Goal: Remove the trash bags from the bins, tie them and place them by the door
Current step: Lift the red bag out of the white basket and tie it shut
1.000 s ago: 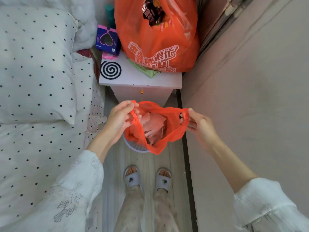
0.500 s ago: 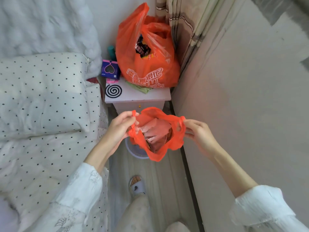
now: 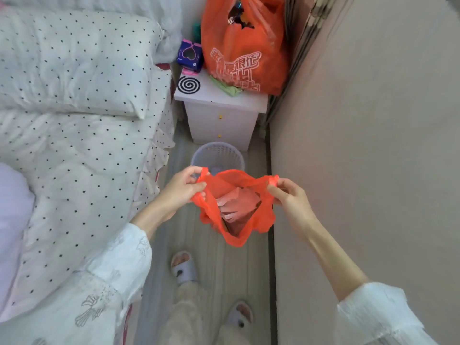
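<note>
Bed [image 3: 74,145] w/ dotted cover on my left. My left hand [image 3: 179,188] pinches one handle of the small orange trash bag [image 3: 258,220], fingers curled round it. Bag hangs open btwn my hands, above the floor, crumpled pinkish paper inside. Behind it the white mesh bin [image 3: 219,155] stands on the floor, in front of the nightstand [image 3: 221,115], which carries a big orange shopping bag [image 3: 244,53]. My right hand [image 3: 291,197] pinches the other handle. Wall [image 3: 373,145] on the right.
</note>
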